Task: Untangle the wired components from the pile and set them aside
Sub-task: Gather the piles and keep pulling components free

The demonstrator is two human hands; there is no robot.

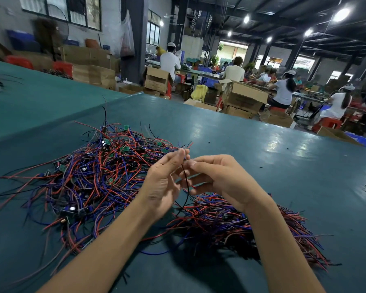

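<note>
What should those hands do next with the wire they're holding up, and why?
Probably lay it on the neater bundle below the right hand. The left hand pinches a black wire that hangs between the hands, seemingly clear of the tangled pile, so it looks ready to set aside.

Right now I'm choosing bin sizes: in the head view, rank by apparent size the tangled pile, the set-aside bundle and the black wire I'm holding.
1. tangled pile
2. set-aside bundle, partly hidden by the right forearm and nearer the camera, so this ranking is unsure
3. black wire, clearly smallest
</note>
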